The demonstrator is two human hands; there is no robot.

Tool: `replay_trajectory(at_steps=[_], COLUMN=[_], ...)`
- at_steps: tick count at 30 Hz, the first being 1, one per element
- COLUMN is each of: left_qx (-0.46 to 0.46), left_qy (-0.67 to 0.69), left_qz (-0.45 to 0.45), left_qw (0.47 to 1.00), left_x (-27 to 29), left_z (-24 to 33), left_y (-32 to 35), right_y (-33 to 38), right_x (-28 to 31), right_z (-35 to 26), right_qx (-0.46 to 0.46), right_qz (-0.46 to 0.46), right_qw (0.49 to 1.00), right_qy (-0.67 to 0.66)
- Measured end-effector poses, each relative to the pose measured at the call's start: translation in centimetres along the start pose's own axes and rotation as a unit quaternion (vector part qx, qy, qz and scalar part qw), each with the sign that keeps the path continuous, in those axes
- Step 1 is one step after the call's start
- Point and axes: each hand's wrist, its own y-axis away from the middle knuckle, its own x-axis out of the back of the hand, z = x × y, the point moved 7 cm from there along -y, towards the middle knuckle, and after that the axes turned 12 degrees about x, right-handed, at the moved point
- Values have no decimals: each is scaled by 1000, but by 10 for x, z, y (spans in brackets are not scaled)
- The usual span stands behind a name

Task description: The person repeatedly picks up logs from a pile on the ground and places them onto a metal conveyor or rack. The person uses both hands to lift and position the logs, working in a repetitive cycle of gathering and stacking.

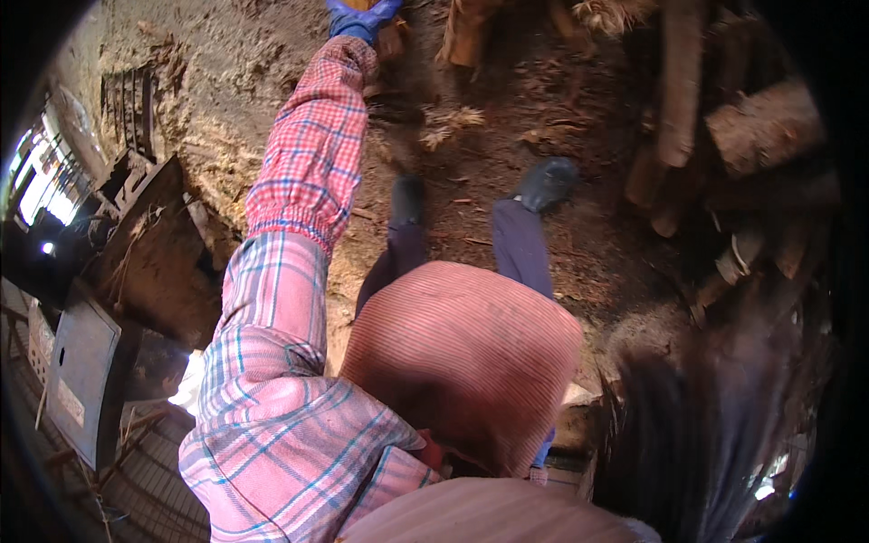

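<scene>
Beyond the dark shoes point(548, 181), the left hand point(360, 16) in a blue glove reaches a pale split log point(391, 36) at the frame's top edge; whether its fingers grip it I cannot tell. Round logs point(679, 100) lie right of the shoes.

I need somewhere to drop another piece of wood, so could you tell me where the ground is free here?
Free ground: the chip-strewn dirt between the gloved left hand and the two shoes, and the pale sawdust slope left of the checked sleeve. Crowded: the log pile on the right and the dark machine on the left.
</scene>
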Motion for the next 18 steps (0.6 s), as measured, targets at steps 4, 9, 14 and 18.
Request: replay_trajectory(at_steps=[4,9,14,18], left_qx=[43,18,91,291], left_qy=[-14,340,442,564], left_qz=[12,-419,-493,-555], left_qw=[999,842,744,537], left_x=[19,56,163,235], left_z=[-11,-21,-72,-20], left_y=[3,83,187,317], right_y=[1,-6,40,125], right_x=[-23,-78,-167,-305], right_z=[-97,-236,-442,-508], right_qx=[19,157,327,238], right_qz=[8,-6,-144,-402], right_qw=[999,980,904,778], right_qy=[-44,-126,-233,-420])
